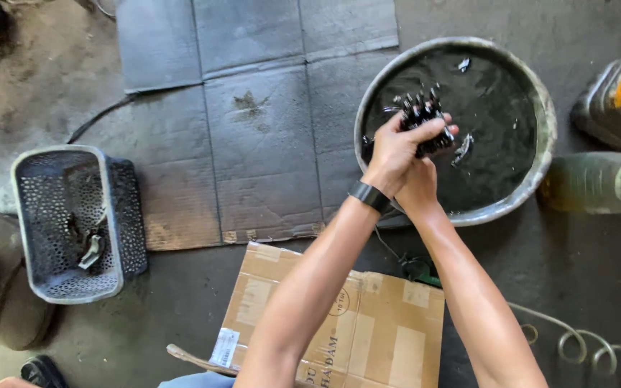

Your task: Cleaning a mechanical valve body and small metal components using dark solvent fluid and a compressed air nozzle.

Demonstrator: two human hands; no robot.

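Observation:
Both my hands meet over a round metal basin (545,115) filled with black oily liquid. My left hand (397,147), with a dark band on the wrist, is closed around a black greasy toothed metal part (425,118) held above the liquid. My right hand (418,188) sits under the left, mostly hidden by it; I cannot tell what it grips. A small pale object (463,65) floats near the basin's far rim.
A grey perforated plastic basket (70,223) with a metal piece inside stands at the left. Flattened dark cardboard (253,122) covers the floor; a brown cardboard box (368,330) lies near me. Plastic bottles (605,179) and a coiled wire (598,348) are at the right.

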